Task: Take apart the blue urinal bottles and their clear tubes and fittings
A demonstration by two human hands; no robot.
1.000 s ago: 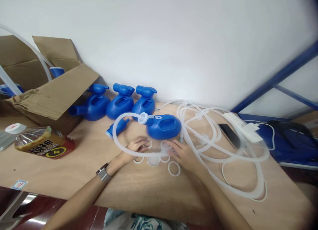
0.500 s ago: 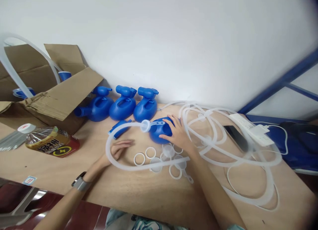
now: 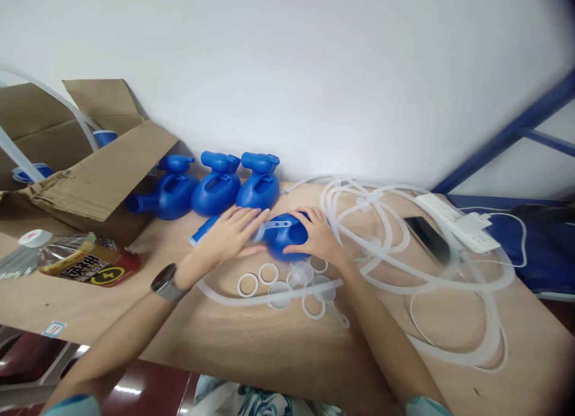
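Observation:
A blue plastic urinal bottle [image 3: 285,245] lies on the table, its mouth towards the left. My right hand [image 3: 317,239] grips its right side, fingers on top and thumb in front. At the mouth, my left hand [image 3: 229,236] has its fingers and thumb around the white cap [image 3: 259,230], which it mostly covers. From the cap a perforated strap [image 3: 278,224] runs over the bottle. A clear hose [image 3: 265,299] curves out below my left hand, its free end near my right forearm. White rings [image 3: 248,285] and translucent caps [image 3: 300,274] lie in front of the bottle.
Three blue urinal bottles [image 3: 215,191] stand along the wall; a blue piece [image 3: 204,229] lies before them. Leftward are an open carton [image 3: 108,182] and a drink bottle [image 3: 87,260]. Coiled hoses [image 3: 390,272], a phone [image 3: 426,239] and a power strip [image 3: 467,227] lie right.
My left hand has moved right and up from the table onto the cap at the bottle's mouth. My right hand stays on the bottle. The view has shifted slightly.

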